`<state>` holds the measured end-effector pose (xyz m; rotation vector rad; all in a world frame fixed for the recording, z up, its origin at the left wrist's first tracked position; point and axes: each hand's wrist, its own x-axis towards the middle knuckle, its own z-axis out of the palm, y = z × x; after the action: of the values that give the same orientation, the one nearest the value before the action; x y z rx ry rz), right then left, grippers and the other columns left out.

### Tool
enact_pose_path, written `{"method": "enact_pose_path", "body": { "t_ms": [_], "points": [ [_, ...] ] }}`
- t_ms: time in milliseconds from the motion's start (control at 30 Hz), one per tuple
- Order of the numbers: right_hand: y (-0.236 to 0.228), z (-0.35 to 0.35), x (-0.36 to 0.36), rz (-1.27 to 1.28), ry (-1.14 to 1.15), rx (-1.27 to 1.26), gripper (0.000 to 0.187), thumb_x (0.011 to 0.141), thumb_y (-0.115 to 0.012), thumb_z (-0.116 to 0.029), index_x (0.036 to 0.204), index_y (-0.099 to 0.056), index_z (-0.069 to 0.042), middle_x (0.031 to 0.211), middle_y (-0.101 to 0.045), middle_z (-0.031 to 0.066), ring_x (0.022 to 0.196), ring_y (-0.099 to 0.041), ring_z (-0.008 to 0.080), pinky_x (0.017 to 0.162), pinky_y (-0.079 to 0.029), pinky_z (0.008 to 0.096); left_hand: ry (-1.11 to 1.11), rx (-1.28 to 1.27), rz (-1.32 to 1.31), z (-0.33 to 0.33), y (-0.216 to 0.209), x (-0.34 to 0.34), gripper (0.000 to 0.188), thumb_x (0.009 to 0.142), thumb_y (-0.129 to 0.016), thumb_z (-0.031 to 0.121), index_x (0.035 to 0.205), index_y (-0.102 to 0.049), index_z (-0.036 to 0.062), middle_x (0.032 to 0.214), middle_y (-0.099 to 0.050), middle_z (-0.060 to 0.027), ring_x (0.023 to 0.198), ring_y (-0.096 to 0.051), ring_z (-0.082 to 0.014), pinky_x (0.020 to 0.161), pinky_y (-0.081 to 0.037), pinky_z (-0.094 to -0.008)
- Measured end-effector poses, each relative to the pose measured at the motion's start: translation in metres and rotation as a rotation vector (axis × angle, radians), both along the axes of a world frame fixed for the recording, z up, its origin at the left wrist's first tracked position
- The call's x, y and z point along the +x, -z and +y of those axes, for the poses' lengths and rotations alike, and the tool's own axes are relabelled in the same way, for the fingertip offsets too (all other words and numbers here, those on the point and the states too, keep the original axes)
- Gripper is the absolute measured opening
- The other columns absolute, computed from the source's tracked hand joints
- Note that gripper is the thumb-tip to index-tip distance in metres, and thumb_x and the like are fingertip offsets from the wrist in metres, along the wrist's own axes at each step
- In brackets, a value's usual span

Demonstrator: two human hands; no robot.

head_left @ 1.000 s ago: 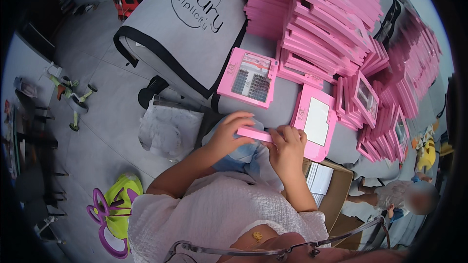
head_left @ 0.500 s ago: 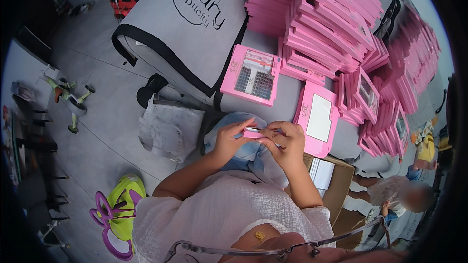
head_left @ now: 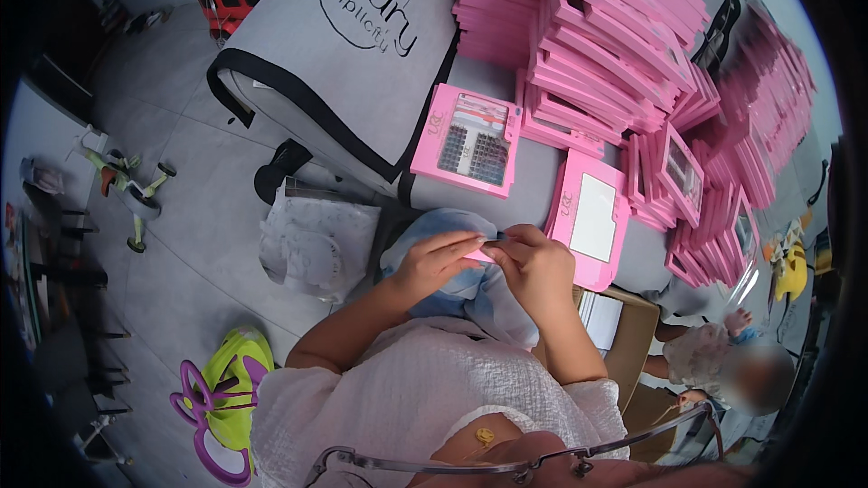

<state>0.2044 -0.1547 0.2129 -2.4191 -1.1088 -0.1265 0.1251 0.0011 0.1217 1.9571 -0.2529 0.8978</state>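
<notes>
Both hands meet over my lap, fingers closed on a small pink piece (head_left: 477, 256) that looks like thin card. My left hand (head_left: 438, 264) pinches it from the left, with straight fingers pressed together over it. My right hand (head_left: 538, 271) grips the other end between thumb and bent fingers, where a small dark edge shows. Most of the piece is hidden by the fingers. Just right of my right hand, a flat pink box (head_left: 592, 221) with a white rectangle lies on the grey couch. Farther off lies a pink lash kit (head_left: 467, 141) with dark lash clusters under its window.
Tall, uneven stacks of pink boxes (head_left: 606, 45) fill the couch's far right. A cardboard carton (head_left: 624, 334) with white pieces stands below my right arm. Left are a clear plastic bag (head_left: 321, 244), a green-and-purple child's seat (head_left: 226, 407) and a small bike (head_left: 131, 185). A child (head_left: 710, 357) is at right.
My left fingers have closed farther over the pink piece, covering more of it. My right hand has moved slightly right and down. The child at right has shifted, with one hand now raised.
</notes>
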Motion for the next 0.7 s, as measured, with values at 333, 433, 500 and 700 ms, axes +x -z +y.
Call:
{"method": "enact_pose_path", "body": {
  "t_ms": [333, 433, 500, 700],
  "points": [
    [0.007, -0.072, 0.040, 0.256, -0.017, 0.095, 0.021, 0.074, -0.074, -0.029, 0.091, -0.076, -0.018, 0.098, -0.069, 0.0051, 0.082, -0.065, 0.0207, 0.070, -0.049, 0.0321, -0.038, -0.066, 0.001, 0.004, 0.007, 0.003, 0.038, 0.066, -0.074, -0.009, 0.102, -0.068, -0.0013, 0.098, -0.067, -0.0157, 0.080, -0.067, -0.0224, 0.070, -0.056, -0.0273],
    [0.024, -0.083, 0.036, 0.603, 0.057, 0.393, 0.018, 0.077, -0.072, -0.009, 0.094, -0.074, -0.006, 0.107, -0.067, 0.0112, 0.092, -0.065, 0.0203, 0.081, -0.050, 0.0311, -0.021, -0.063, 0.004, 0.001, 0.002, 0.007, 0.035, 0.067, -0.074, -0.009, 0.100, -0.069, -0.0011, 0.096, -0.067, -0.0155, 0.080, -0.067, -0.0227, 0.069, -0.055, -0.0273],
    [0.036, -0.075, 0.029, 0.718, 0.083, 0.634, 0.015, 0.078, -0.070, -0.002, 0.092, -0.073, -0.001, 0.112, -0.065, 0.0131, 0.094, -0.064, 0.0189, 0.080, -0.050, 0.0288, 0.007, -0.088, 0.042, 0.004, 0.008, 0.007, 0.037, 0.069, -0.073, -0.008, 0.104, -0.066, -0.0011, 0.098, -0.066, -0.0153, 0.083, -0.066, -0.0235, 0.073, -0.054, -0.0289],
    [0.048, -0.060, 0.024, 0.805, 0.216, 0.784, 0.058, 0.089, -0.059, -0.008, 0.142, -0.036, -0.006, 0.120, -0.056, 0.0093, 0.089, -0.056, 0.0131, 0.080, -0.047, 0.0274, 0.045, -0.346, 0.202, -0.008, 0.021, 0.006, 0.044, 0.076, -0.071, -0.002, 0.117, -0.056, 0.0000, 0.100, -0.064, -0.0111, 0.092, -0.062, -0.0216, 0.082, -0.049, -0.0314]
  ]
}}
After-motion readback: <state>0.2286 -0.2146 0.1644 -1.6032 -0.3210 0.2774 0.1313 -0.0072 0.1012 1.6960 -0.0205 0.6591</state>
